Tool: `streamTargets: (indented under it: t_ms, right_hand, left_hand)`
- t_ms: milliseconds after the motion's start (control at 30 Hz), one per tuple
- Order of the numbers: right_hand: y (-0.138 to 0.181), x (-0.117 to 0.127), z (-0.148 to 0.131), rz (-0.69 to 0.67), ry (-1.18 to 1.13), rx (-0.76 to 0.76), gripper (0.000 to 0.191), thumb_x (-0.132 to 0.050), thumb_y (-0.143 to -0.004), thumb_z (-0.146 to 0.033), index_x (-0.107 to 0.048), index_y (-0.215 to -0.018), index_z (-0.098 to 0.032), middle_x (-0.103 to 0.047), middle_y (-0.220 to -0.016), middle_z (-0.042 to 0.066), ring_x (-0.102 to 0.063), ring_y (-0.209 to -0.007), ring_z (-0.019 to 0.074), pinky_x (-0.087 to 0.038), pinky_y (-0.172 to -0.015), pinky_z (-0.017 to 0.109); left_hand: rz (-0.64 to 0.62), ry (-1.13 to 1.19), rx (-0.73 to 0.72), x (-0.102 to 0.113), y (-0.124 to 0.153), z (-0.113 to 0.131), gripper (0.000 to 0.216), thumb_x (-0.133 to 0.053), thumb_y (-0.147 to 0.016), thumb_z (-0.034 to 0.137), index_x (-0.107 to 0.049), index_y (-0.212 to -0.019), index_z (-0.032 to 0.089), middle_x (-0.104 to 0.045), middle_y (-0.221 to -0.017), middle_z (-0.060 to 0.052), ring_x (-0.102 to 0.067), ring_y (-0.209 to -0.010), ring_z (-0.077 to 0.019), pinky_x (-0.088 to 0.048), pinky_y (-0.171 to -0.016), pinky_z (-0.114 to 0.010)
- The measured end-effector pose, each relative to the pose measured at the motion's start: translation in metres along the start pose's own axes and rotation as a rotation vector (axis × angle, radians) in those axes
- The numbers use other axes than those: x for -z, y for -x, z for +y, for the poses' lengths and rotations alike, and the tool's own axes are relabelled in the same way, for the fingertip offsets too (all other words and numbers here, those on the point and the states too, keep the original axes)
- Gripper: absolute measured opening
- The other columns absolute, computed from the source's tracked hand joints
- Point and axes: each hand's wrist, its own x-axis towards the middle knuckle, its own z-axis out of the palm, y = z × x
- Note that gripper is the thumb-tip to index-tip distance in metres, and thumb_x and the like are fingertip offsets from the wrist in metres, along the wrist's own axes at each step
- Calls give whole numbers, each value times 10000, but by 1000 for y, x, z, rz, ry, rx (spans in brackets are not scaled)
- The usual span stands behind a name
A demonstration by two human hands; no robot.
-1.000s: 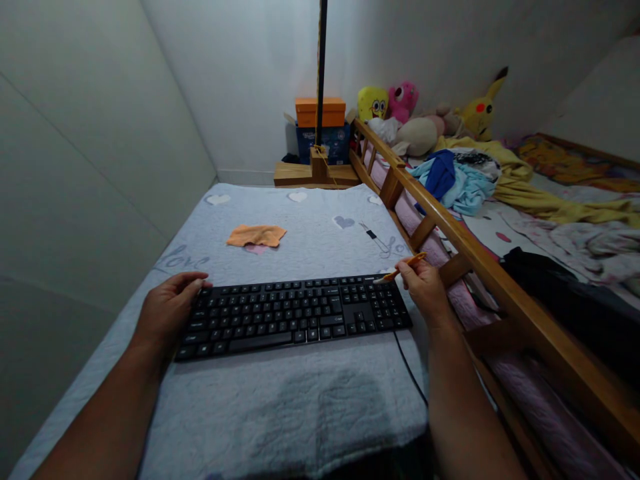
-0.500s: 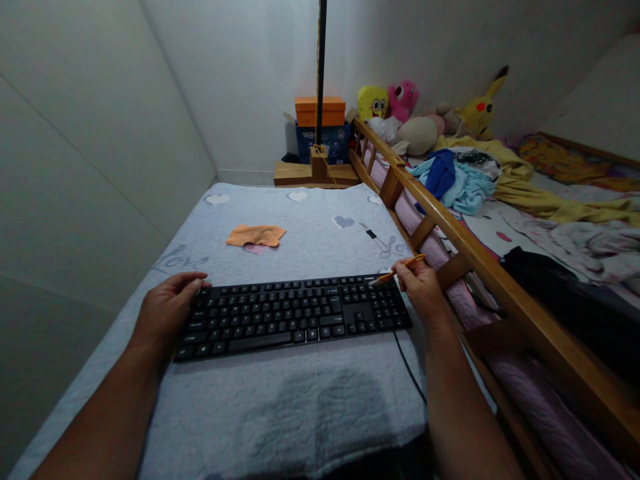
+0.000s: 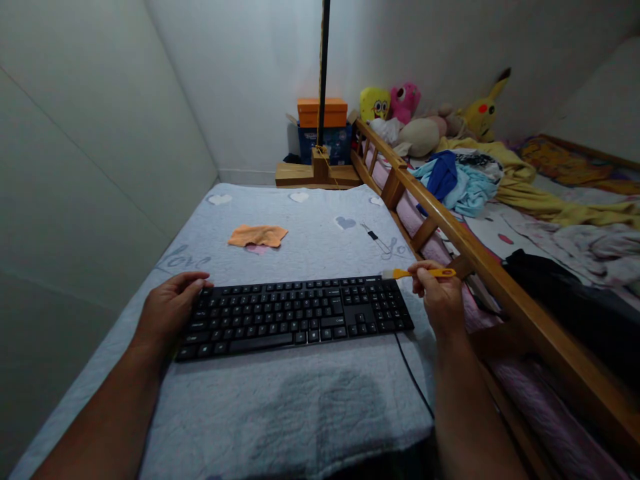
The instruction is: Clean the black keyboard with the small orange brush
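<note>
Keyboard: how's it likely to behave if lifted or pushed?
Probably stiff: the keyboard lies as one long, straight slab. Unlikely to roll or tip, being low and flat. The cable at its near edge might drag when lifted.

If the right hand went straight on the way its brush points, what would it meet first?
Most likely the keyboard: the brush in the right hand points left at its far right corner. Whether the bristles touch it or hover just above is unclear.
</note>
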Motion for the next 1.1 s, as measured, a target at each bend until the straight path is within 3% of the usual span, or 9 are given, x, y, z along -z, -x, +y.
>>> streamTargets:
  t_ms: [133,367,700,867,1100]
  right_hand:
    - [15,-6,-9,-145,-26,-59,316,-560,-980,-463,-702,-1060,-192,-683,-722,14,-641,-652,181,-508,-624,293]
    - [28,-15,-13,-201,113,29,385,-499,-1014,-527,-700,-973,-201,-689,-732,40,-670,-669,204,-523,-638,309]
    - [27,-17,-22,-281,273,138,306,-465,-1003,-414,-676,-904,-215,-689,-698,31,-683,-681,206,-484,-647,298]
    - [28,-15,-28,-257,272,143,306,-458,-999,-397,-662,-848,-225,-638,-628,5,-637,-599,188,-452,-608,296]
    - [28,-21,-29,-262,316,180,277,-461,-986,-386,-659,-863,-238,-662,-661,20,-666,-660,208,-448,-613,297]
  left_hand:
    - [-2,4,2,-1,2,2,446,-707,-690,461,-753,-1048,198,-785,-946,-53,-643,-739,-188,-464,-623,-260]
    - [-3,-23,-12,1,3,3,435,-706,-705,457,-756,-1049,196,-789,-954,-60,-661,-765,-199,-477,-638,-265]
    - [-9,-7,1,0,3,4,446,-706,-707,447,-753,-1065,185,-780,-958,-61,-637,-742,-180,-467,-632,-254]
    - [-4,-26,-12,0,2,4,426,-699,-707,453,-754,-1037,189,-781,-938,-62,-656,-770,-200,-478,-652,-267]
    - [-15,1,2,0,4,6,418,-705,-711,447,-747,-1039,193,-785,-950,-55,-654,-750,-183,-476,-643,-257]
